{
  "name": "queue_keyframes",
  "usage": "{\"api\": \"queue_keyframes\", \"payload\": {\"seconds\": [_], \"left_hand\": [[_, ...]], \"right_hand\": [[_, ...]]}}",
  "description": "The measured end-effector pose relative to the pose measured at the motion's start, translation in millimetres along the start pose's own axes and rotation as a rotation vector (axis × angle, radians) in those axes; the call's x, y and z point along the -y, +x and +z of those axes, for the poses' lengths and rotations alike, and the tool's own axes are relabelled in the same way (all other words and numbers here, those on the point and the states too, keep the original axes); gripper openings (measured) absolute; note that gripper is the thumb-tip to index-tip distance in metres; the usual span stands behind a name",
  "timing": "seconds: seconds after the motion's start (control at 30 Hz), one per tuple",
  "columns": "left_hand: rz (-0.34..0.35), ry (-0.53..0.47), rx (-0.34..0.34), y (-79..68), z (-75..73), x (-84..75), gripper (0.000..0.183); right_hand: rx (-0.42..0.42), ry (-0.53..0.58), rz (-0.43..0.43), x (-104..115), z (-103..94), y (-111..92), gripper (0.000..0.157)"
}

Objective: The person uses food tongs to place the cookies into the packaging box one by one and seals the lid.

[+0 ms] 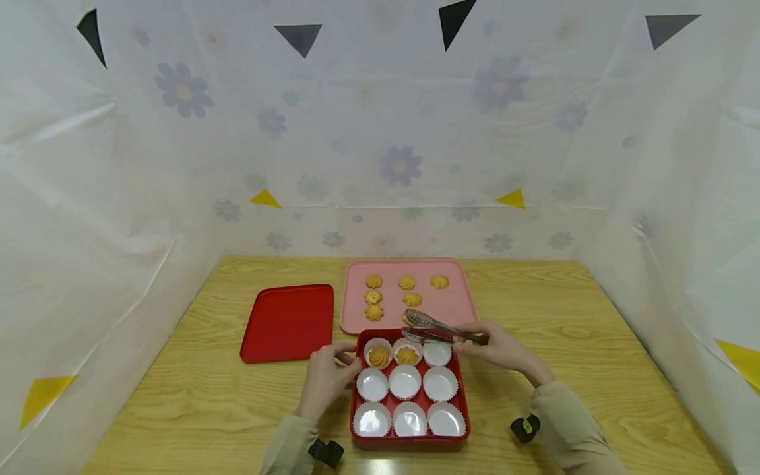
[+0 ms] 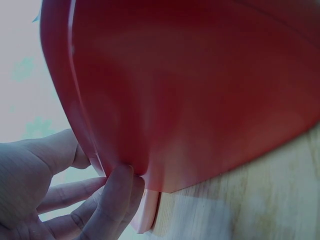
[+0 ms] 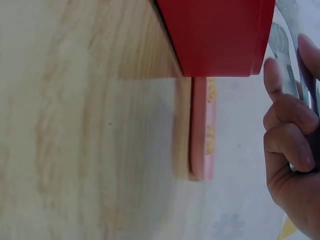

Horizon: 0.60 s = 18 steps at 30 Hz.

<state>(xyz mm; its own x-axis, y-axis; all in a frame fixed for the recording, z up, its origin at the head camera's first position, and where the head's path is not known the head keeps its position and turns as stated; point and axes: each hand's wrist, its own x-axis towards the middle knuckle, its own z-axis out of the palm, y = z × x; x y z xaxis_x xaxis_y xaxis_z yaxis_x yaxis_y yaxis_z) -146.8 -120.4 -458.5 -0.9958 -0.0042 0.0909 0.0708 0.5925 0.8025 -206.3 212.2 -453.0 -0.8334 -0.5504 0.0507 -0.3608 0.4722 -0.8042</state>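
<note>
A red box (image 1: 410, 443) holds white paper cups (image 1: 404, 382) in rows. In its back row, a swirled cookie (image 1: 379, 357) fills the left cup and a flower-shaped cookie (image 1: 406, 356) the middle one. My left hand (image 1: 328, 377) grips the box's wall near the back left corner, fingers against the outside (image 2: 117, 195). With my right hand (image 1: 499, 346) I hold metal tongs (image 1: 436, 324), their perforated ends apart and pointing left above the box's back edge. Behind those ends, a cookie on the pink tray (image 1: 442, 310) is mostly hidden.
Several more cookies (image 1: 412, 299) lie on the pink tray behind the box. To the left, a flat red lid (image 1: 289, 323) rests on the wooden table (image 1: 196, 396). Patterned white sheeting (image 1: 386, 132) encloses the table's back and sides.
</note>
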Motion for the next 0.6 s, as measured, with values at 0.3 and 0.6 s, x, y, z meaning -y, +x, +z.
{"api": "queue_keyframes", "payload": {"seconds": [0.3, 0.6], "left_hand": [[0.008, -0.004, 0.005, 1.2, 0.5, 1.0, 0.025], [0.009, 0.006, -0.005, 0.2, -0.2, 0.0, 0.025]], "right_hand": [[-0.243, 0.048, 0.181, -15.9, 0.6, 0.3, 0.048], [-0.390, -0.114, 0.239, -19.4, -1.0, 7.1, 0.049]]}}
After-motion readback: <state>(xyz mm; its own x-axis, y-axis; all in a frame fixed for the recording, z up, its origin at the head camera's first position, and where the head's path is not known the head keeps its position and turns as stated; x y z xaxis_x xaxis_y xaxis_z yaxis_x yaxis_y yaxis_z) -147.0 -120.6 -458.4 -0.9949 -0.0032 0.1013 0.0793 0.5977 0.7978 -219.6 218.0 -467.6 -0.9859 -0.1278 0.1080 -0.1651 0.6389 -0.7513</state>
